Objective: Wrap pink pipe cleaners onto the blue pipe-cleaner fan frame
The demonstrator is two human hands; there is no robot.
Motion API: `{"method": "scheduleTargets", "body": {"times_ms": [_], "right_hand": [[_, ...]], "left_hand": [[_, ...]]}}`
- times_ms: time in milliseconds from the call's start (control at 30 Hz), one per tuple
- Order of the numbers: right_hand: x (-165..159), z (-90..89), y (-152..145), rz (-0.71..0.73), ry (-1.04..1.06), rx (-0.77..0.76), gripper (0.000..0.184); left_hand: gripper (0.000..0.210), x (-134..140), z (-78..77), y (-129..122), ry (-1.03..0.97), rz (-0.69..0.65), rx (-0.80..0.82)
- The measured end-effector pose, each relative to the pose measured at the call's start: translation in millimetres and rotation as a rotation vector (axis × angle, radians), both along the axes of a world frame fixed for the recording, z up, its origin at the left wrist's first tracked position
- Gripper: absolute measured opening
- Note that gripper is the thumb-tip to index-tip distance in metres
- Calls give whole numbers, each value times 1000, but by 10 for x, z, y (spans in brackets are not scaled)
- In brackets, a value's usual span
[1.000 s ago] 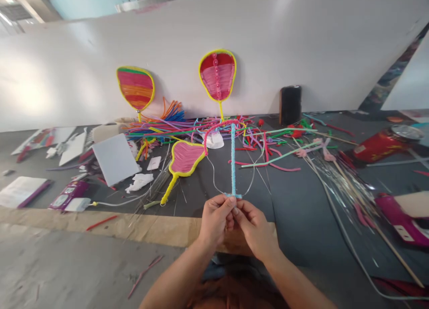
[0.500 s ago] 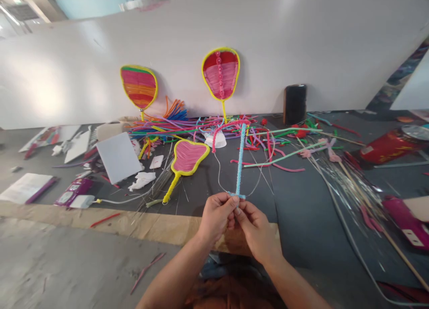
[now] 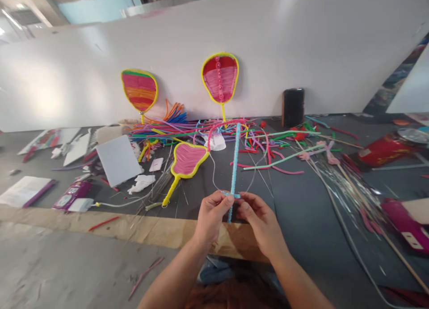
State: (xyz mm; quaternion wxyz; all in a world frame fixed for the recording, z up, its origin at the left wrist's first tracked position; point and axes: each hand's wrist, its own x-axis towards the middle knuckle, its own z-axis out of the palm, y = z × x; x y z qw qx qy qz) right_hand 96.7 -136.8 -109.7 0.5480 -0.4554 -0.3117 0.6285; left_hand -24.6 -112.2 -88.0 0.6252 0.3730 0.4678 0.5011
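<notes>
A wire loop (image 3: 213,172) stands upright, its top covered by a pink pipe cleaner (image 3: 212,132). Down its middle runs a light blue pipe cleaner (image 3: 235,161), with a short blue piece crossing it near the bottom and a tail hanging below. My left hand (image 3: 212,214) is closed, thumb and forefinger pinching that crossing. My right hand (image 3: 259,219) has curled fingers at the right end of the crosspiece; its fingertips are partly hidden. Beside my left hand lies a pink fan with a yellow rim (image 3: 189,159) and handle.
Piled pipe cleaners (image 3: 187,128) run along the white board (image 3: 268,45), where two finished-looking fans (image 3: 139,92) lean. A phone (image 3: 293,107) stands at the back. Rightward are a red can (image 3: 385,148), thin sticks (image 3: 362,197) and a purple glue-gun-like device (image 3: 404,222).
The wire loop has shifted slightly left and tilted. My right hand has moved off the lower stem toward the crosspiece's right end, so the blue tail now shows between the hands.
</notes>
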Motion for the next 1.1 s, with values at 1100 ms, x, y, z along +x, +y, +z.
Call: {"method": "scheduleTargets", "body": {"times_ms": [1100], "right_hand": [[-129, 66, 86, -36, 90, 13, 18]], "left_hand": [[28, 79, -97, -56, -166, 251, 2]]}}
